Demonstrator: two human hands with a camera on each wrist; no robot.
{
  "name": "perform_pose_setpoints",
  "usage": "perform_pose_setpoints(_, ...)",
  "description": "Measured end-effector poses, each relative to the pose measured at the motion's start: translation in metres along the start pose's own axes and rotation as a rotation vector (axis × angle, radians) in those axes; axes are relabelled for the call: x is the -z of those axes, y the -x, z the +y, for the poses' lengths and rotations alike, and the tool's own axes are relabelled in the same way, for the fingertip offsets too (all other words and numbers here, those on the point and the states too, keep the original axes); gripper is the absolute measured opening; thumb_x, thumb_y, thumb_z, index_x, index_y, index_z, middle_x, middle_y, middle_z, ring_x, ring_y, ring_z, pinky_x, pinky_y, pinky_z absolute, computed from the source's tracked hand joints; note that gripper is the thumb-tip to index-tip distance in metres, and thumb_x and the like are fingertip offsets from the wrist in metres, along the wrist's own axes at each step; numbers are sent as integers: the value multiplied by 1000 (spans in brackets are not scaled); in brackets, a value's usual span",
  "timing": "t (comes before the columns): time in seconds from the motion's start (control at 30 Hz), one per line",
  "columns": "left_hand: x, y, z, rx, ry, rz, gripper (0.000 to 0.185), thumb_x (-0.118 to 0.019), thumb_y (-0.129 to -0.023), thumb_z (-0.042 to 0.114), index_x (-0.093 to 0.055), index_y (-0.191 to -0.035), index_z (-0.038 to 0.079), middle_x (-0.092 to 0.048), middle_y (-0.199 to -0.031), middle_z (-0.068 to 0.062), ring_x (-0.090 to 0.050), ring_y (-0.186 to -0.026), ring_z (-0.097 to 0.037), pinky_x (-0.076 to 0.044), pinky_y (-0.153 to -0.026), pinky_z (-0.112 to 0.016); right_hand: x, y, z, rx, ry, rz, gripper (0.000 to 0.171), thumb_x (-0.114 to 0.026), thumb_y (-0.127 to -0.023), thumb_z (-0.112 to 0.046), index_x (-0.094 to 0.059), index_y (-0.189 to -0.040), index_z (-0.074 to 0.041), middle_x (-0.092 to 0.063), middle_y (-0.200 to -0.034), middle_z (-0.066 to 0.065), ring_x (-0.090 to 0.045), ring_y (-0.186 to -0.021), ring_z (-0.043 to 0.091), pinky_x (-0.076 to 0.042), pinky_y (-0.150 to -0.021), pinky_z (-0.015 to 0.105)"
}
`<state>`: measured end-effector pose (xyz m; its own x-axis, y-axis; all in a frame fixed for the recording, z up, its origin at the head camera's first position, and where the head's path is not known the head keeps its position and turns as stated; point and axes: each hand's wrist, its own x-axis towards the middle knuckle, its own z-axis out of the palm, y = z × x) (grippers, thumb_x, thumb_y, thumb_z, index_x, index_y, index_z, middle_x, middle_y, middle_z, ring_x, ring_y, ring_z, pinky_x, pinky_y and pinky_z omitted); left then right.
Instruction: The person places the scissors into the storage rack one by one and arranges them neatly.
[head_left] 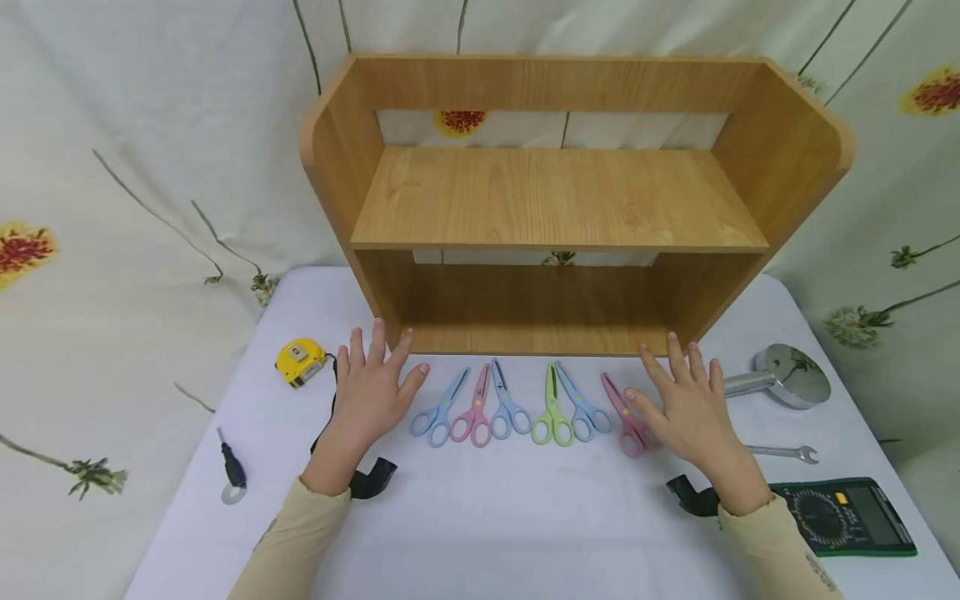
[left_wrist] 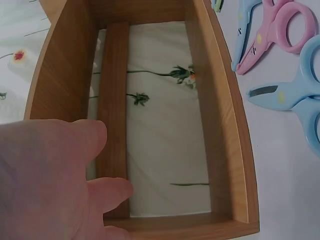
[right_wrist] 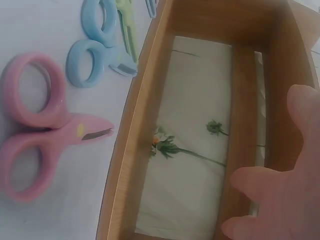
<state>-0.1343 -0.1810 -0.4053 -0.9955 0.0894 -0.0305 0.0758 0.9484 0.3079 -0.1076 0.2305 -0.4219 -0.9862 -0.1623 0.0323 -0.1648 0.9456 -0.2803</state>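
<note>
My left hand (head_left: 369, 398) is held with its fingers spread near the lower left front corner of a wooden two-tier shelf (head_left: 558, 200). Mirroring it, my right hand (head_left: 692, 410) spreads its fingers by the lower right corner. Neither hand holds anything; contact with the wood cannot be told. Between them, several small scissors lie in a row before the shelf: pink scissors (head_left: 475, 412), green scissors (head_left: 552, 412) and blue scissors (head_left: 588, 410) among them. The rightmost pink scissors (head_left: 628, 423) lie partly behind my right hand. Both wrist views show fingers in front of the shelf.
On the left are a yellow tape measure (head_left: 299, 362) and a black-handled screwdriver (head_left: 233, 467). A chrome shower head (head_left: 797, 377), a wrench (head_left: 787, 452) and a digital multimeter (head_left: 847, 517) lie on the right. Flower-patterned cloth (head_left: 150, 292) hangs behind the white table (head_left: 525, 533).
</note>
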Motion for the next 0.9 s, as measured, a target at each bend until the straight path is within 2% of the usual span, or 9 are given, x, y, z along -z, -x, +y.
perform_pose_setpoints(0.2,-1,0,-1,7,4,-1,68,-47,-103,49,-31,-161,16,-4,-170,-26,2,-154,-56,-1,-122,-74,-5,1,0,19,-40,20,73,-49,-100,-53,-42,-155,-5,-18,-164,36,-18,-148,64,-10,-116,81)
perform_pose_setpoints(0.33,-3,0,-2,4,22,12,67,-48,-103,48,-33,-160,15,-6,-170,-27,0,-154,-57,-2,-122,-75,-11,6,0,72,-106,66,64,-58,-100,-40,-48,-150,-1,-30,-158,39,-32,-143,62,-24,-115,77)
perform_pose_setpoints(0.4,-6,0,-4,-2,45,44,66,-49,-103,46,-36,-159,14,-10,-169,-28,-4,-153,-58,-5,-121,-76,-16,8,0,92,-140,71,61,-62,-99,-34,-50,-148,0,-36,-155,38,-39,-139,60,-34,-112,75)
perform_pose_setpoints(0.47,-9,-3,-7,-6,86,106,63,-51,-103,42,-40,-157,12,-16,-168,-28,-11,-152,-58,-10,-120,-77,-20,10,1,106,-163,58,58,-65,-98,-30,-51,-147,-2,-43,-152,36,-46,-136,57,-41,-107,73)
perform_pose_setpoints(0.57,-17,-8,-15,1,190,243,58,-55,-102,34,-44,-154,10,-28,-164,-28,-28,-149,-54,-24,-119,-74,-27,13,1,133,-192,57,51,-68,-95,-23,-58,-141,-2,-53,-143,35,-54,-129,55,-48,-101,71)
perform_pose_setpoints(0.7,-30,-16,-25,44,411,394,58,-59,-100,23,-42,-155,11,-40,-160,-21,-42,-145,-43,-39,-115,-65,-37,17,1,158,-213,55,42,-70,-91,-15,-66,-131,-2,-61,-133,34,-62,-120,51,-53,-96,66)
perform_pose_setpoints(0.8,-41,-25,-31,108,594,446,62,-59,-100,19,-36,-157,13,-45,-158,-18,-48,-142,-39,-44,-114,-60,-45,18,1,154,-216,36,38,-72,-90,-13,-68,-127,-2,-64,-128,31,-65,-117,48,-54,-96,63)
perform_pose_setpoints(0.9,-52,-36,-35,188,742,451,61,-56,-102,21,-33,-158,15,-47,-155,-19,-53,-138,-39,-47,-112,-57,-51,18,1,159,-201,34,34,-73,-89,-10,-71,-122,-2,-68,-123,26,-66,-113,44,-55,-95,61)
